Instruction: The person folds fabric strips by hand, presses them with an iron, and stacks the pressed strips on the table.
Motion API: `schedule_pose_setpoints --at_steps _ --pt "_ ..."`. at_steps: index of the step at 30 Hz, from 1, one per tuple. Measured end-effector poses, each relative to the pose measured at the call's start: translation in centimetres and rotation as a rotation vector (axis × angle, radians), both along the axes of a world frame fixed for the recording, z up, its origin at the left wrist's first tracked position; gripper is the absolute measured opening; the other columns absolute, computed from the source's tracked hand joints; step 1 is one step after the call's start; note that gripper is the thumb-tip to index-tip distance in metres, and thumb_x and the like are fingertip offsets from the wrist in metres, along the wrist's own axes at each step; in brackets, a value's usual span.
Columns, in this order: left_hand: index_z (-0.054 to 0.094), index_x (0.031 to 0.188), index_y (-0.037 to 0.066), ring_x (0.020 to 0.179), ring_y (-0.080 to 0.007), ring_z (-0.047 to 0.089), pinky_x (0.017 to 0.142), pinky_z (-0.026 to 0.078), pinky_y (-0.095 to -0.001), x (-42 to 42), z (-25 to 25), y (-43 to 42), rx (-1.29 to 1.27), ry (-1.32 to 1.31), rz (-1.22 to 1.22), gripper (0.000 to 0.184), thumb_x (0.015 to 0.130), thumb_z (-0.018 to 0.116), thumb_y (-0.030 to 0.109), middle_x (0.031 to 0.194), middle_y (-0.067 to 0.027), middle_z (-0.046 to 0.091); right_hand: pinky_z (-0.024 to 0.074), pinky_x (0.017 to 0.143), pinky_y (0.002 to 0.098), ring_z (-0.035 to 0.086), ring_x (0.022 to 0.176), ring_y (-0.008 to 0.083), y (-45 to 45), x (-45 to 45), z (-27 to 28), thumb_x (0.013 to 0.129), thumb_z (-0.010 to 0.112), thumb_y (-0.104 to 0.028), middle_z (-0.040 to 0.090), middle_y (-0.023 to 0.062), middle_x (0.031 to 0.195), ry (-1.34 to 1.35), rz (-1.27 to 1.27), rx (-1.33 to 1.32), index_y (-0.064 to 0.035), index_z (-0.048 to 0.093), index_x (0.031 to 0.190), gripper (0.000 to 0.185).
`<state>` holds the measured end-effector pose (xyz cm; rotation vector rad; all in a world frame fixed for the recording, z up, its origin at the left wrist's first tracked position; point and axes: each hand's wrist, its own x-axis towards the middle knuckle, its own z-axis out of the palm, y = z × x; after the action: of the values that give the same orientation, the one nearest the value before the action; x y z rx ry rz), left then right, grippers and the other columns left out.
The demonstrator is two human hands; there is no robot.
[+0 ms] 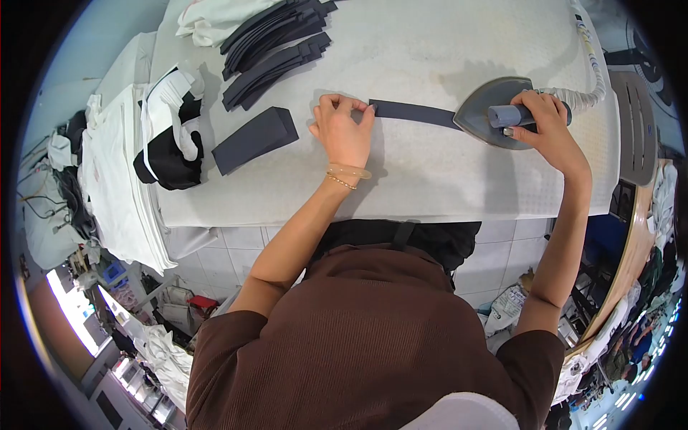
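A narrow dark fabric strip (416,113) lies across the pale covered table. My left hand (342,129) pinches its left end between thumb and finger. The strip's right end runs under the tip of a steam iron (479,107), whose soleplate rests flat on the table. Wrapped around the iron's handle is my right hand (546,125). To the left of my left hand sits a neat dark stack of fabric pieces (256,140). Farther back, fanned piles of dark strips (276,68) lie side by side.
A wrapped hose (591,68) runs from the iron toward the back right. White folded cloth (118,172) hangs over the left edge, beside a tied black-and-white bundle (172,136). White fabric (215,20) lies at the back left. A grey slatted chair back (635,125) stands at the right.
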<state>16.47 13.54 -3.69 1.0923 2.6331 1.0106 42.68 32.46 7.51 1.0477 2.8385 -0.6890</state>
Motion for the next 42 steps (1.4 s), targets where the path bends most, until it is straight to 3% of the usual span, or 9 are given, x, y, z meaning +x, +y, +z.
schedule_pose_setpoints --at_steps 16,20,25,42 --pt "0.065 0.082 0.017 0.101 -0.0244 0.049 0.085 0.03 -0.0408 -1.1 0.4 0.2 -0.064 0.044 -0.005 0.026 0.068 0.086 0.022 0.102 -0.0022 0.053 0.0252 0.106 0.0435 0.056 0.09 0.0224 -1.6 -1.7 -0.8 0.072 0.081 -0.022 0.058 0.0037 0.087 0.041 -0.089 0.082 -0.0135 0.052 0.106 0.045" --pt "0.065 0.082 0.016 0.102 -0.0242 0.048 0.085 0.03 -0.0409 -1.3 0.6 0.2 -0.08 0.046 -0.004 0.027 0.068 0.087 0.023 0.103 -0.0018 0.052 0.0236 0.106 0.0416 0.055 0.094 0.0205 -2.3 -2.6 -0.9 0.071 0.081 -0.016 0.056 0.0017 0.094 0.01 -0.125 0.074 -0.0132 0.051 0.107 0.047" --pt "0.065 0.084 0.017 0.103 -0.0244 0.047 0.086 0.029 -0.041 -1.3 1.0 0.3 -0.108 0.021 -0.013 0.027 0.068 0.086 0.022 0.104 -0.0025 0.051 0.0276 0.102 0.0444 0.056 0.087 0.0232 -3.4 -3.8 -1.2 0.072 0.082 -0.023 0.059 0.0046 0.087 0.09 -0.105 0.115 -0.0128 0.052 0.105 0.046" --pt "0.064 0.085 0.016 0.103 -0.0257 0.046 0.085 0.029 -0.0411 -1.5 0.9 0.2 -0.083 0.0 -0.024 0.028 0.068 0.086 0.023 0.104 -0.0029 0.051 0.0306 0.095 0.0455 0.057 0.086 0.0229 -5.4 -8.6 -2.0 0.075 0.082 -0.033 0.06 0.0025 0.085 0.187 -0.044 0.216 -0.0126 0.052 0.105 0.047"
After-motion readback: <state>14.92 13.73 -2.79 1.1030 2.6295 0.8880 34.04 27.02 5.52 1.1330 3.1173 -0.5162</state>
